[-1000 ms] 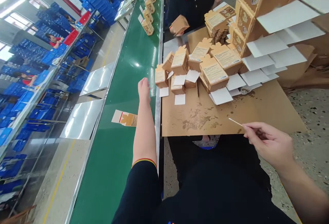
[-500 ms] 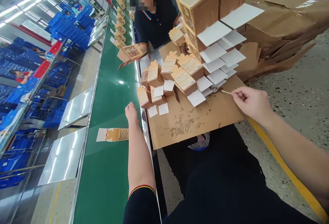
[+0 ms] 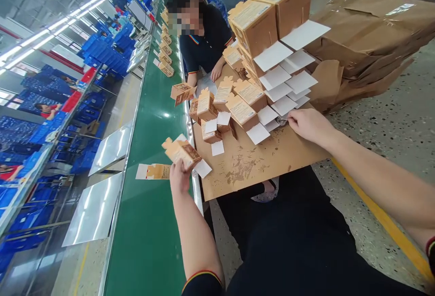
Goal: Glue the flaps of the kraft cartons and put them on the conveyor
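Where right hand point(image 3: 307, 123) meets tin point(image 3: 281, 120), pinch unclear

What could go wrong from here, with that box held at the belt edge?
1. The left hand grips the box by one end only; it could slip onto the green belt.
2. The tall stack of boxes leans out above the right hand at the small pot; a bump might topple it.
3. Open white flaps hang close around the pot and could get smeared.
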